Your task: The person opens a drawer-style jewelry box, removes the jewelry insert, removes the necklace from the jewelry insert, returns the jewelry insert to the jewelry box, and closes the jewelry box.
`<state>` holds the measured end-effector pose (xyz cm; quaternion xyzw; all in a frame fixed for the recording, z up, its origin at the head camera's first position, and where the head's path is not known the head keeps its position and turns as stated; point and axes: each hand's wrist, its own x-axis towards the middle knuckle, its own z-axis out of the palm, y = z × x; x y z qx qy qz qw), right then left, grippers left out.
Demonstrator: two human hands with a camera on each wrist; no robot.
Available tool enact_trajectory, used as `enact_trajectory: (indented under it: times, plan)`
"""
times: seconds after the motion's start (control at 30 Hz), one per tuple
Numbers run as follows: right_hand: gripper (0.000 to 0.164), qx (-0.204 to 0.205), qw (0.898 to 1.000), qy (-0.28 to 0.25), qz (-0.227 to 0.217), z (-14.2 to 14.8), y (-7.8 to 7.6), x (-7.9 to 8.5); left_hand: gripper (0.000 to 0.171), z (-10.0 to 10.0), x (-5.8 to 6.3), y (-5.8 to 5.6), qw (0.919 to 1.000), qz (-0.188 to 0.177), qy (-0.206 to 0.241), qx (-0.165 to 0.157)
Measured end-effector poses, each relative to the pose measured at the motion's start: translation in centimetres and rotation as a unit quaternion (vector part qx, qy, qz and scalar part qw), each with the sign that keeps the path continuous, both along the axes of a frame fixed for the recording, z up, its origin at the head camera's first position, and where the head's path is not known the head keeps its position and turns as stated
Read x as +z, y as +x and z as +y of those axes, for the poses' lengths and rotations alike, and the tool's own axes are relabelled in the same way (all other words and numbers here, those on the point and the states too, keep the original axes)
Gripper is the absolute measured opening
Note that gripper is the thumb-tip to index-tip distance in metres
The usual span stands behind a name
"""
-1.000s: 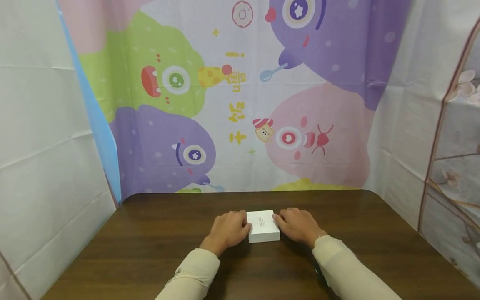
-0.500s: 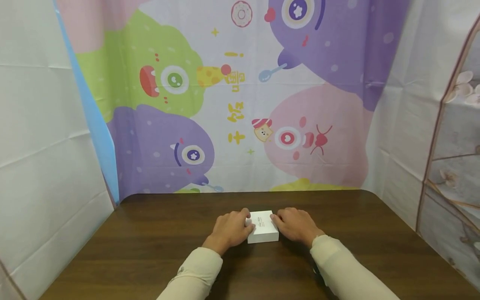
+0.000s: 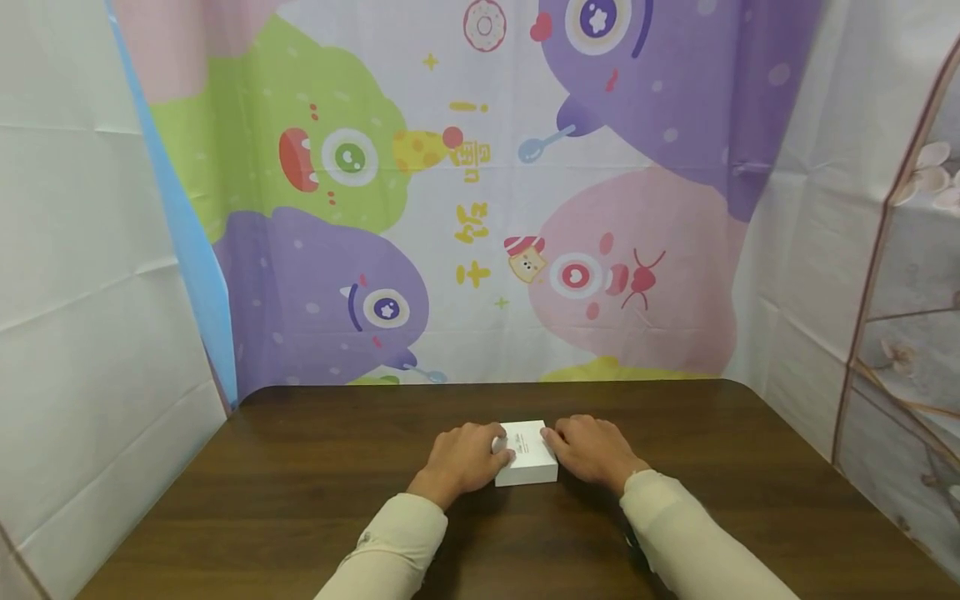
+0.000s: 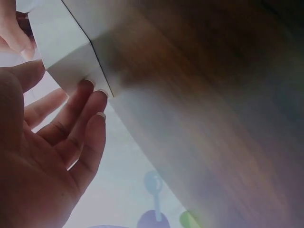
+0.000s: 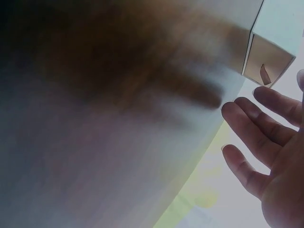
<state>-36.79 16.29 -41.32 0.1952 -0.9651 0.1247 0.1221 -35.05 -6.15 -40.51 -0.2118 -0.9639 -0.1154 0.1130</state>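
A small white box (image 3: 534, 462) with dark script on its top sits on the brown table. My left hand (image 3: 461, 458) holds its left side, thumb over the top edge. In the left wrist view, the fingertips (image 4: 87, 85) press on the box's end wall (image 4: 71, 61). My right hand (image 3: 595, 450) is at the box's right side, thumb near the top edge. The right wrist view shows that hand's fingers (image 5: 251, 130) spread and nearly straight, close below the box's end (image 5: 275, 50), where a small ribbon-like tab (image 5: 264, 74) sticks out.
The dark wood table (image 3: 300, 500) reaches back to a hanging cloth (image 3: 480, 333) printed with cartoon monsters. Pale cloth walls (image 3: 90, 250) stand at left and right. Cream sleeves (image 3: 393, 533) cover both forearms.
My left hand has shifted slightly right, so its thumb and index finger now reach further over the box's top. The right hand stays at the box's right side.
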Motion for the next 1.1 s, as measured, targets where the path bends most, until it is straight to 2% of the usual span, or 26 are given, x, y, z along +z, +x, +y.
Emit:
enact_trajectory:
  times: [0.43, 0.67, 1.1]
  plan:
    - [0.032, -0.011, 1.000, 0.003, 0.008, -0.23, -0.24, 0.08, 0.038, 0.41, 0.38, 0.03, 0.9990, -0.028, 0.028, 0.019]
    - [0.031, -0.014, 1.000, 0.002, -0.004, -0.44, -0.03, 0.35, 0.038, 0.73, 0.29, 0.00, 0.9967, -0.053, 0.047, 0.038]
    - [0.030, -0.019, 1.000, 0.006, 0.000, -0.46, -0.08, 0.33, 0.037, 0.86, 0.45, 0.51, 0.9954, -0.046, 0.058, 0.060]
